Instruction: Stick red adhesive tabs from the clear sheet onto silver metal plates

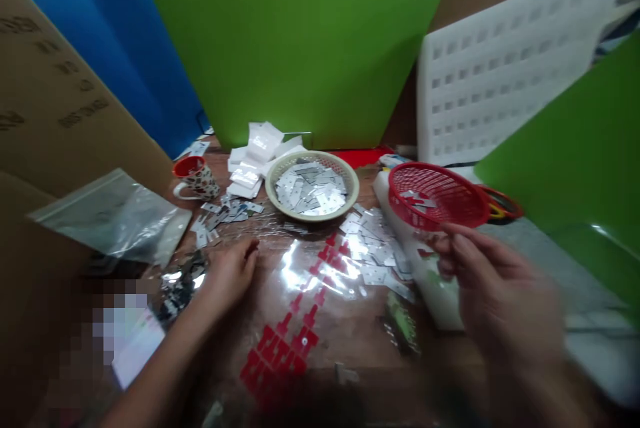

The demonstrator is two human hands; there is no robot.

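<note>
My left hand [231,271] rests low over the table with its fingers curled in; whatever lies inside them, if anything, is hidden. My right hand [503,288] is raised at the right, blurred, with thumb and fingers pinched together just in front of the red plastic basket [440,178]. What it pinches is too smeared to name. A few small flat metal plates [419,200] lie in that basket. Between the hands, red T-shaped pieces [280,355] are laid out on the clear sheet [295,268]. Loose metal plates [373,245] are scattered nearer the right hand.
A cream basket [273,191] full of metal plates stands at the back, beside white packets [263,141] and a patterned mug [203,183]. Dark small parts [183,285] and a plastic bag [120,215] lie left. Green panels [300,41], a cardboard box [65,88] and white foam [500,75] surround the table.
</note>
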